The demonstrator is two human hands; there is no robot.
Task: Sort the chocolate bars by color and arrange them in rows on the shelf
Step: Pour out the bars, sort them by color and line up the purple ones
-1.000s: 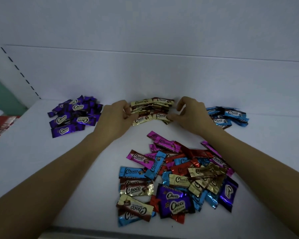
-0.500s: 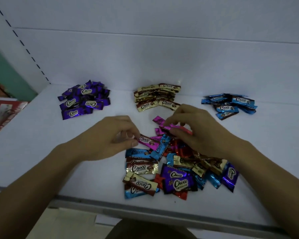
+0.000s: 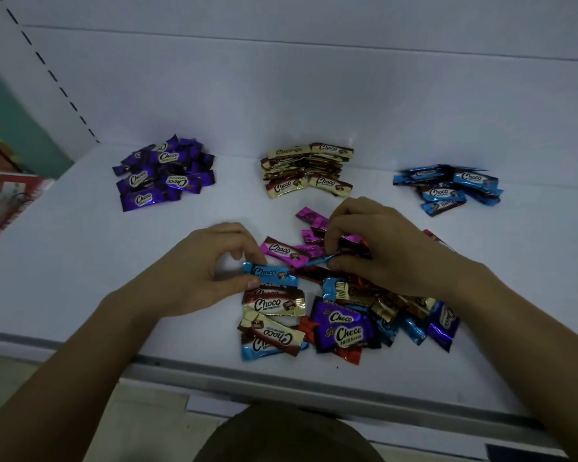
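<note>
White shelf (image 3: 80, 261). Far left rear: purple pile (image 3: 162, 173), bars mostly long axis left-right. Left hand (image 3: 194, 278), thumb and forefinger closed on the left end of a blue bar (image 3: 270, 274); its long axis runs left-right, flat on the mixed heap (image 3: 341, 308) at the front. Centre rear: gold pile (image 3: 309, 171), bars lying crosswise. Right hand (image 3: 377, 251) curled, fingertips pinching a second blue bar (image 3: 321, 260) end-on, pointing left; pink bars (image 3: 282, 250) lie just beside. Far right rear: blue pile (image 3: 447, 188).
</note>
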